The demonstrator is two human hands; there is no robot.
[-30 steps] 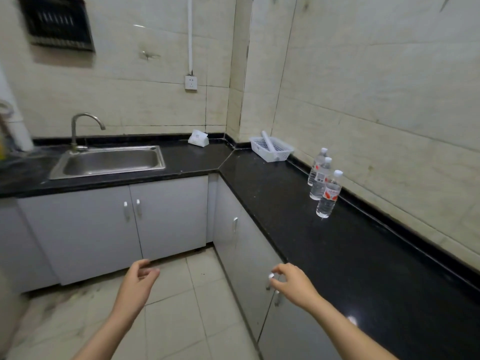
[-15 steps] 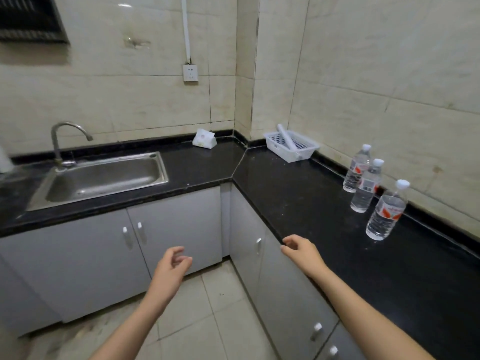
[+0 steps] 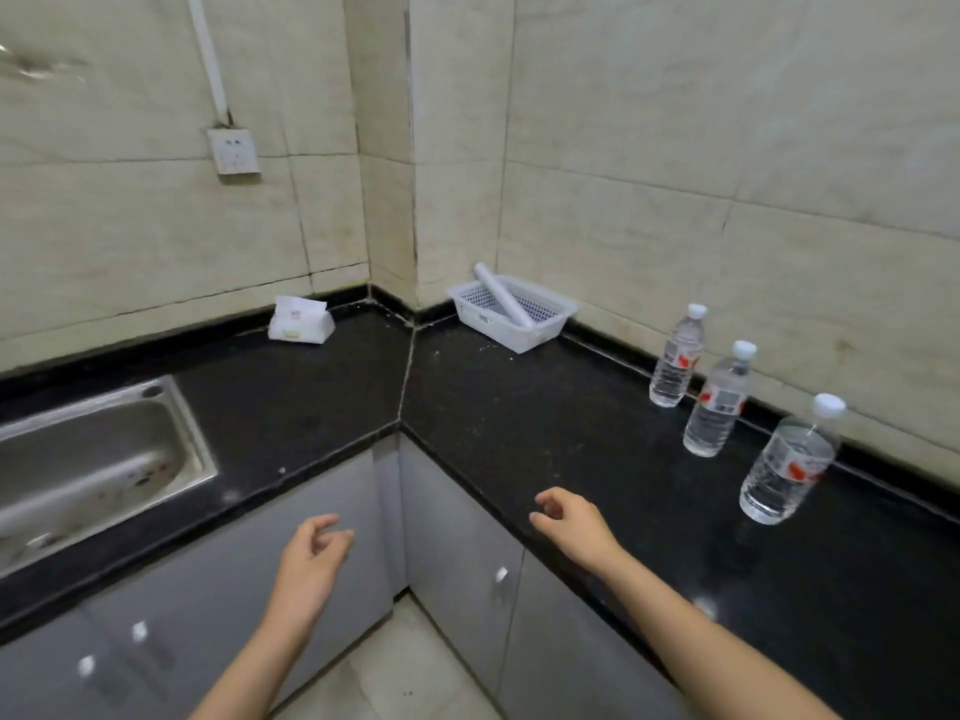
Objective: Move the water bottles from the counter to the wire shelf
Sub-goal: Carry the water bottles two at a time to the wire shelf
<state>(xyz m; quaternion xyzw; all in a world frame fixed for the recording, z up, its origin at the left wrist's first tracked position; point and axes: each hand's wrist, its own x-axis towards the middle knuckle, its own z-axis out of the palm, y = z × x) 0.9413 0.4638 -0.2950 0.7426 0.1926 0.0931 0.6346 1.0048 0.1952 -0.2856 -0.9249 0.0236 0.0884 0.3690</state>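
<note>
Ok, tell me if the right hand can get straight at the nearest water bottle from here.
Probably yes. The right hand is empty, and only bare counter lies between it and the nearest water bottle; nothing stands in the way.

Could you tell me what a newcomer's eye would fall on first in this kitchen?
On the black counter by the right wall, the near bottle, the middle bottle and the far bottle of water stand upright in a row. The left hand and the right hand hover empty, fingers loosely curled. A white basket holding a roll sits in the corner.
</note>
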